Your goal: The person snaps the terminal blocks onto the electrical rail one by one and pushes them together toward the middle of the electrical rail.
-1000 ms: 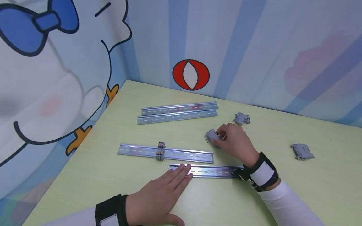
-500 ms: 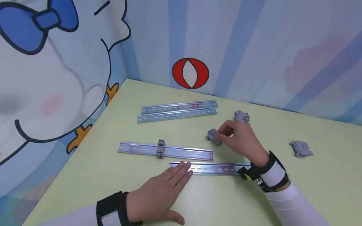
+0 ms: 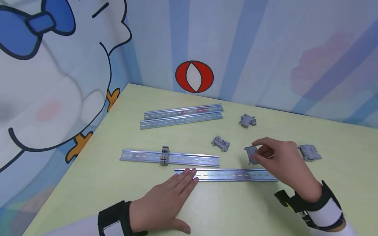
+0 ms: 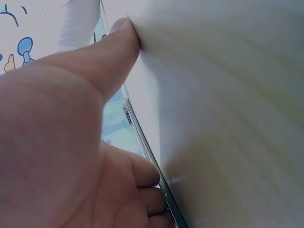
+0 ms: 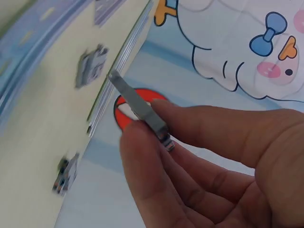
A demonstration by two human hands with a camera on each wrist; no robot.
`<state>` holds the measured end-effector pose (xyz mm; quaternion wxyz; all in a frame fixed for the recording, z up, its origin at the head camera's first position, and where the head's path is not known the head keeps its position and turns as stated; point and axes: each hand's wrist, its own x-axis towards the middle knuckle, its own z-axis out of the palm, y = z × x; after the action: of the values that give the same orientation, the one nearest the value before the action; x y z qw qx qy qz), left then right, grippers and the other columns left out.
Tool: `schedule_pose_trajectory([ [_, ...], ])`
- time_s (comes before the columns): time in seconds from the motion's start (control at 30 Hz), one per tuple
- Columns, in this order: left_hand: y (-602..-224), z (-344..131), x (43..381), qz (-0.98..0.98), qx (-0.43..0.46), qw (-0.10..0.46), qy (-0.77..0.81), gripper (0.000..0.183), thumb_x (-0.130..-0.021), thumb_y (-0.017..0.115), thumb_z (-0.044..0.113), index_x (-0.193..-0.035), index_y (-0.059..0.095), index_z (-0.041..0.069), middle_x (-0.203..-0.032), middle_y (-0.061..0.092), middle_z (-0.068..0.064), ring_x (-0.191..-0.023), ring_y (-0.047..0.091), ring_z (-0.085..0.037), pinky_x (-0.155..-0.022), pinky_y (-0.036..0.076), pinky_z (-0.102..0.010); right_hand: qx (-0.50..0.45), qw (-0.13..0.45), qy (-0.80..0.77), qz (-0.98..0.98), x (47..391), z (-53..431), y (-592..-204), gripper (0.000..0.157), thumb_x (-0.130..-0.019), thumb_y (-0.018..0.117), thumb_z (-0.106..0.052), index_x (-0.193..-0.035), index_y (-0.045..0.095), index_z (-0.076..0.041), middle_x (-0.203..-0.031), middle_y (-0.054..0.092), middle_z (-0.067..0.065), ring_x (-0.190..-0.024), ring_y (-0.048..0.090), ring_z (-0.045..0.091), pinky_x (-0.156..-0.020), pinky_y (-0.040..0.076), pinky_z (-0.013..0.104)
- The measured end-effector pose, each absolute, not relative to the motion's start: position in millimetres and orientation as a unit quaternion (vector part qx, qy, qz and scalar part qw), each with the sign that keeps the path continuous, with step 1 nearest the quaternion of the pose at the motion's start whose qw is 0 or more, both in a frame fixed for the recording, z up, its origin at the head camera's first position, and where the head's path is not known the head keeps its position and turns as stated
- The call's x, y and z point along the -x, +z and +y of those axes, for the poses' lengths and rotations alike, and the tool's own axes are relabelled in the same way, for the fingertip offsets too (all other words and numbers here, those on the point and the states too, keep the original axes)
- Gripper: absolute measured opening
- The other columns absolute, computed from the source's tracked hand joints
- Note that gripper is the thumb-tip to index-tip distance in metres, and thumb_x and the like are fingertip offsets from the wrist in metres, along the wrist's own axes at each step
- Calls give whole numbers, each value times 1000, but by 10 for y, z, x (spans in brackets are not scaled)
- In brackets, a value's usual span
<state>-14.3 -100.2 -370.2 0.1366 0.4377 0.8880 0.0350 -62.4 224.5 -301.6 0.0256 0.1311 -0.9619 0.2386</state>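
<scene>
My right hand (image 3: 284, 164) pinches a thin grey terminal block (image 3: 251, 154) between thumb and fingers, just above the right part of the nearest slotted DIN rail (image 3: 233, 175). The right wrist view has that block (image 5: 140, 107) edge-on, off the table. Flat and palm down, my left hand (image 3: 163, 203) rests its fingertips on that rail's left end, thumb spread; the left wrist view catches the hand (image 4: 114, 190) at the rail's edge. Behind it lies a second DIN rail (image 3: 195, 159), with a few terminal blocks (image 3: 164, 155) standing on it left of middle.
Another terminal block (image 3: 220, 143) lies behind the rails, left of the held one. More grey blocks (image 3: 247, 121) lie farther back, and a stack (image 3: 309, 152) sits to the right. Two spare DIN rails (image 3: 181, 120) lie side by side near the printed back wall (image 3: 242, 49).
My right hand has carried one terminal block off the small pile, rightward and nearer to me. Another block from that pile stays on the table. The left hand keeps its place on the rail.
</scene>
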Motion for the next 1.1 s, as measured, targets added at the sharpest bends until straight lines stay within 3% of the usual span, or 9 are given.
schedule_pose_trajectory([
  [0.2,-3680,-999,139,888,-437,138,36,112,-78,46,81,-157,19,7,-166,8,-13,-153,6,-27,-121,25,-44,-84,-30,209,-974,443,2525,-3073,23,-82,76,-14,-103,70,-5,-75,77,3,-62,69,13,-50,49,22],
  [0.57,-3689,-998,140,889,-433,144,42,113,-77,47,81,-157,18,7,-167,6,-12,-153,4,-27,-121,24,-44,-65,-106,168,-978,440,2680,-3156,25,-79,77,-9,-99,68,2,-66,74,0,-52,63,7,-46,45,25],
  [1.1,-3678,-1008,163,881,-446,148,48,111,-79,50,78,-157,17,8,-167,7,-11,-153,6,-26,-122,24,-44,-73,-55,143,-985,523,2675,-3285,19,-76,76,-4,-92,70,3,-63,70,4,-48,54,10,-44,41,24],
])
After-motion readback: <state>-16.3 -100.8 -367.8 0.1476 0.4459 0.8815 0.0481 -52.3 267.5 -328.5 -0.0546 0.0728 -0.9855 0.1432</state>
